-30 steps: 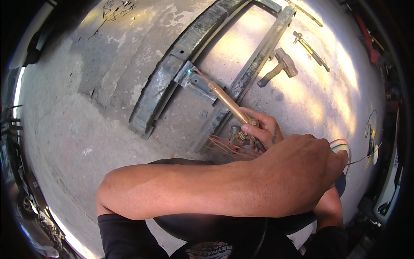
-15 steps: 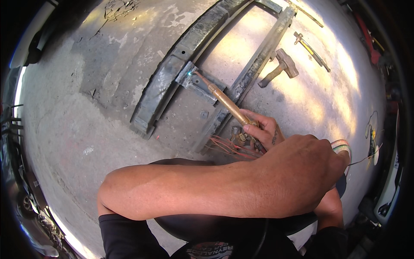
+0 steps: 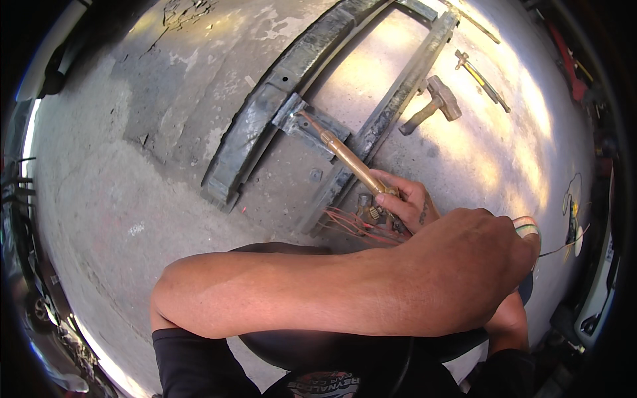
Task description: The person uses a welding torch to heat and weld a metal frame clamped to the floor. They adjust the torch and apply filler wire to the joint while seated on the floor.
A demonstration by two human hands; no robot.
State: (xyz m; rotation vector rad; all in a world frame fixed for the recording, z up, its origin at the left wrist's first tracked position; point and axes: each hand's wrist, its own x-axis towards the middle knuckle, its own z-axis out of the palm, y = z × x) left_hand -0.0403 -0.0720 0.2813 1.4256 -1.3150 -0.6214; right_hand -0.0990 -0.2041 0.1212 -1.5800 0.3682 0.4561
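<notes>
My right hand [image 3: 410,199] is wrapped round the brass body of a gas torch [image 3: 355,162]. The torch's tip points at a steel bracket [image 3: 325,136], with a small bright spot where it meets the metal. This bracket joins a curved grey metal beam [image 3: 265,106] to a straight rusty rail [image 3: 398,93]. Across my lap and over my right forearm lies my left arm. My left hand [image 3: 488,262] shows its back, with the fingers curled and mostly hidden. A thin wire [image 3: 564,249] sticks out beyond those fingers on the right.
Several thin reddish wires [image 3: 361,225] and a brass fitting [image 3: 363,204] are beside the torch's rear end. A short-handled sledgehammer [image 3: 438,106] and a smaller hammer with a yellow-and-black handle [image 3: 483,81] lie on the concrete floor [image 3: 126,225]. A footwear edge [image 3: 527,229] shows by my left hand.
The blue-green glow at the torch's tip has shrunk to a small whitish spot. Both hands hold nearly the same position; my left hand has shifted very slightly.
</notes>
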